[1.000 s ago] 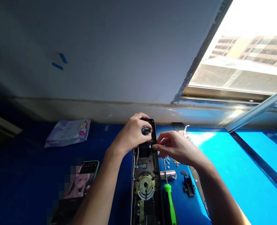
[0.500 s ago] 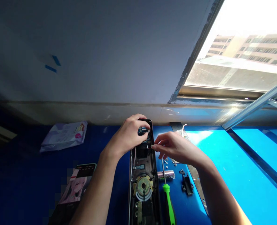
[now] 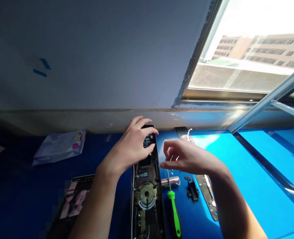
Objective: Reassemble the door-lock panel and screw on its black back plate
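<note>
A long, narrow black device housing [image 3: 147, 172] lies opened up on the blue table, with a round brass-coloured part [image 3: 147, 195] at its middle. Over its far end reaches my left hand [image 3: 137, 142], its fingers and thumb spread around a small circuit board [image 3: 149, 140]. Whether the fingertips touch the board is unclear. Just right of the housing hovers my right hand [image 3: 184, 156], with thumb and curled forefinger apart and nothing visible between them. Below it a green-handled screwdriver [image 3: 173, 212] lies beside the housing, its tip partly hidden by the hand.
Right of the housing lie a shiny cylinder [image 3: 171, 182], small screws [image 3: 187, 177], a black bracket [image 3: 193, 191] and a long perforated plate [image 3: 208, 196]. A phone [image 3: 74, 199] and a white packet [image 3: 60, 147] are on the left. The wall [image 3: 99, 59] bounds the table's far side.
My right hand has drawn back from the housing's edge, and its thumb and forefinger have parted. The left hand's fingers have spread wider. The view has shifted slightly.
</note>
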Demonstrator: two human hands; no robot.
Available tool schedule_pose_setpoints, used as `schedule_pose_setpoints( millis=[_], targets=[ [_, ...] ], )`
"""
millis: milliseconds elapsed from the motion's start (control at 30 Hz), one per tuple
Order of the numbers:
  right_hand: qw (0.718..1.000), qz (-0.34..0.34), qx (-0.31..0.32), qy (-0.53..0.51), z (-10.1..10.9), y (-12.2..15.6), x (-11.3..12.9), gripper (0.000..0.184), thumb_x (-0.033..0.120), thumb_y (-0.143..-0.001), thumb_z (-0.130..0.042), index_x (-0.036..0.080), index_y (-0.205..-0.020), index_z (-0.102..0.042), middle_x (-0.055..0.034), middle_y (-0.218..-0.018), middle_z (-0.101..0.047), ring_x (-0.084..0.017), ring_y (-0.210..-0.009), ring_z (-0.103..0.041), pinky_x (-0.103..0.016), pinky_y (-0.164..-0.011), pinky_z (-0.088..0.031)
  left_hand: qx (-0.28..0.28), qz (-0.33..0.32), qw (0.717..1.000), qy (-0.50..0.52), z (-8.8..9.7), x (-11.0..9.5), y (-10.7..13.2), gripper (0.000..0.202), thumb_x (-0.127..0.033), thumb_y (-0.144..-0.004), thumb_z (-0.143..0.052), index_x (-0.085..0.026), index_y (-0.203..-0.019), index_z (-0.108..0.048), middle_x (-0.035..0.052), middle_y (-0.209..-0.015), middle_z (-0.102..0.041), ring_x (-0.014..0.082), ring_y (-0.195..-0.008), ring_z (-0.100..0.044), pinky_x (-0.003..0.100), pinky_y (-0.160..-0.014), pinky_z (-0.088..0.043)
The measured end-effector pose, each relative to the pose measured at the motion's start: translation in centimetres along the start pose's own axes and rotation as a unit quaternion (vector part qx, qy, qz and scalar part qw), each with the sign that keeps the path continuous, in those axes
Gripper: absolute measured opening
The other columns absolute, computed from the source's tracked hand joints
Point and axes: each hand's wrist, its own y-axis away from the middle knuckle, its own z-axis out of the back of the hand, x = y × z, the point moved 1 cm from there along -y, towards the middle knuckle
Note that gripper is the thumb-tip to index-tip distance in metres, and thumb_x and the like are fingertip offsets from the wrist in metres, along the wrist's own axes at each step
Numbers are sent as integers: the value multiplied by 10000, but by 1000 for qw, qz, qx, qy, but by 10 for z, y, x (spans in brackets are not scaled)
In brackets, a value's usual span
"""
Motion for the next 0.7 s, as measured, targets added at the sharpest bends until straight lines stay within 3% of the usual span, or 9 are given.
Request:
schedule_pose_setpoints(
  millis=[167, 400, 500, 700],
  targets=[
    [1000, 12, -2, 14, -16, -8, 12, 222, 116, -746, -700, 226, -700, -512, 60, -645, -646, -96, -572, -467, -255, -555, -300, 22, 6, 1000, 10, -4, 3, 1, 334, -160, -820, -722, -255, -1137, -768, 86, -1429, -617, 306, -1417, -529, 476, -1239, -446],
    [997, 25, -50, 48, -31, -14, 16, 309, 129, -682, -694, 237, -642, -407, 67, -584, -480, -117, -570, -327, -299, -547, -213, 36, 2, 999, -17, -4, -7, 0, 332, -138, -839, -696, -240, -1147, -769, 108, -1389, -637, 322, -1393, -547, 481, -1216, -463],
    [997, 28, -63, 47, -33, -14, 16, 300, 109, -679, -696, 236, -658, -424, 59, -606, -531, -118, -578, -415, -288, -566, -237, 20, 0, 999, -31, -4, -9, 1, 333, -125, -843, -686, -244, -1143, -770, 118, -1437, -608, 334, -1449, -488, 524, -1249, -416],
    [999, 38, -30, -2, -33, 5, 8, 162, 146, -809, -681, 228, -777, -545, 34, -664, -700, -133, -612, -646, -241, -604, -388, -7, 21, 998, -54, -1, -11, 9, 353, -178, -871, -681, -244, -1210, -754, 128, -1489, -567, 344, -1484, -443, 545, -1259, -393]
  ],
)
